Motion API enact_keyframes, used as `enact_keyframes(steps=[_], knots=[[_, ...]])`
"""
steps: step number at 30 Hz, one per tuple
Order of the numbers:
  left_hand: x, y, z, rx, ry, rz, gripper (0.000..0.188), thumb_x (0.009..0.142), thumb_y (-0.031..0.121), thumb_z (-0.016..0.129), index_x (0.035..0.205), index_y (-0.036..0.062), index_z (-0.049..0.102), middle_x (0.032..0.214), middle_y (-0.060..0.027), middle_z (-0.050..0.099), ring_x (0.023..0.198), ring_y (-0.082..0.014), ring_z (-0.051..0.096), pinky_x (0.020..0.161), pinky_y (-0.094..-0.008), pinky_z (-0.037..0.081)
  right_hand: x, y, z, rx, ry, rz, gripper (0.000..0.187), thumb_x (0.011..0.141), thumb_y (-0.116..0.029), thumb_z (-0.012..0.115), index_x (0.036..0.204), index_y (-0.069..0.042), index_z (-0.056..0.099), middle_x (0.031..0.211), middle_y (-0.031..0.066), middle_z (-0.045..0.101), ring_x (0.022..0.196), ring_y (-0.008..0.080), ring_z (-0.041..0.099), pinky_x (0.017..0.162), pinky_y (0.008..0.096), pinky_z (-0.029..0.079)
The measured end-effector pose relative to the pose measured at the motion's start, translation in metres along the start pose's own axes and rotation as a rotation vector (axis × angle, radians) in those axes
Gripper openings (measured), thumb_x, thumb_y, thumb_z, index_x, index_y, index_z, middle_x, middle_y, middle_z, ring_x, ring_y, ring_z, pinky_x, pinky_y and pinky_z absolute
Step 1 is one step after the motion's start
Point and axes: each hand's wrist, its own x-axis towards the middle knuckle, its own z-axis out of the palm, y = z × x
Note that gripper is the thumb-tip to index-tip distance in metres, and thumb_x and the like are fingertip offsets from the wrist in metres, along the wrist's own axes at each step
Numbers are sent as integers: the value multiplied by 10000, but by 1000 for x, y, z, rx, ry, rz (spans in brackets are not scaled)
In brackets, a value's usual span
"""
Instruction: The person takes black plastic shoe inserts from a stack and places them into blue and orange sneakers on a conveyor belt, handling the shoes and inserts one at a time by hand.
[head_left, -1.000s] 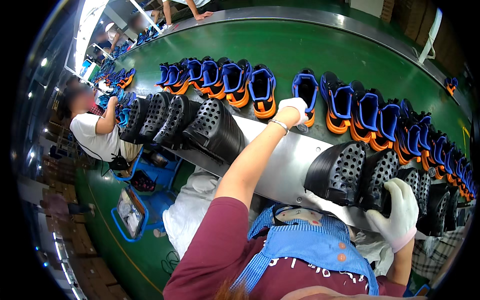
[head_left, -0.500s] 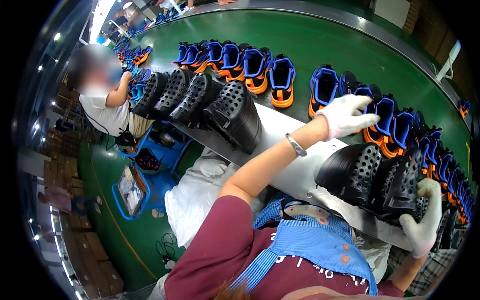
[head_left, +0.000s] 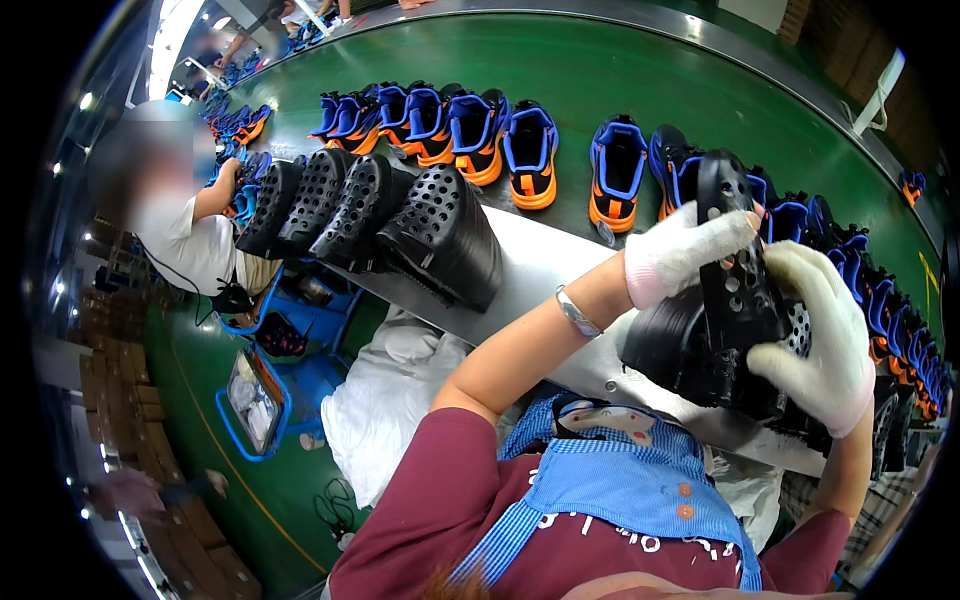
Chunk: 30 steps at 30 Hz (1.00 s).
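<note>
A black perforated clog-shaped piece [head_left: 733, 285] is raised upright between my white-gloved hands. My left hand [head_left: 685, 252] grips its upper part, with fingers lying across the holed face. Curled round its right side is my right hand [head_left: 825, 335], thumb low and fingers high. Directly below, another black holed piece [head_left: 660, 345] rests on the metal ledge [head_left: 550, 250]. Beyond my hands, a row of black, blue and orange sneakers [head_left: 617, 170] runs along the green table [head_left: 580, 75]; the lifted piece and my hands hide some of them.
Several stacked black holed pieces [head_left: 450, 240] stand on the ledge to the left. More sneakers [head_left: 475, 130] line the left part of the table. A co-worker [head_left: 195, 230] sits at the far left beside a blue chair [head_left: 325, 360]. White cloth [head_left: 380, 400] hangs below the ledge.
The right hand has come up and left from the ledge's right end, raising a black holed piece. The left hand has moved from above the sneakers onto that piece. The view has shifted slightly.
</note>
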Motion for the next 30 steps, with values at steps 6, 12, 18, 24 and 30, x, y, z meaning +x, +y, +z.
enact_keyframes(steps=[6, 12, 18, 24, 30], knots=[[16, -7, -4, 94, 242, 207, 279, 905, 242, 735, 1076, 64, 605, 979, 4, 637, 909, -80, 583, 846, -264, 493, 14, 42, 14, -159, 36, 112, 453, 807, -310, 731, 1138, -22, 614, 982, 178, 633, 903, 356, 629, 789, 404, 507], [24, -24, -34, 51, 298, 218, 405, 970, 182, 624, 1322, 32, 492, 1242, -99, 585, 1150, -210, 584, 1008, -398, 498, 35, 69, 26, -228, -56, 171, 444, 848, -429, 678, 1001, -14, 634, 875, 178, 637, 836, 345, 646, 738, 419, 517], [39, -27, -45, -104, 232, 217, 389, 997, 210, 587, 1324, 29, 476, 1237, -93, 590, 1166, -217, 574, 1020, -416, 486, 50, 84, 29, -325, -109, 209, 463, 855, -478, 672, 808, -30, 566, 704, 155, 622, 672, 339, 649, 625, 441, 514], [44, -43, -73, -132, 184, -44, 426, 991, 302, 598, 1298, 24, 495, 1195, -107, 606, 1106, -235, 598, 972, -456, 508, 56, 101, 41, -292, -297, 333, 458, 863, -488, 637, 752, -45, 633, 658, 157, 644, 645, 335, 671, 623, 423, 534], [42, -66, -100, 1081, 229, -28, 569, 855, 420, 694, 1234, 9, 586, 1295, -198, 545, 1149, -319, 576, 1017, -387, 445, 63, 136, 43, -267, -479, 493, 499, 845, -515, 614, 792, -26, 696, 694, 178, 667, 675, 335, 677, 672, 414, 541]])
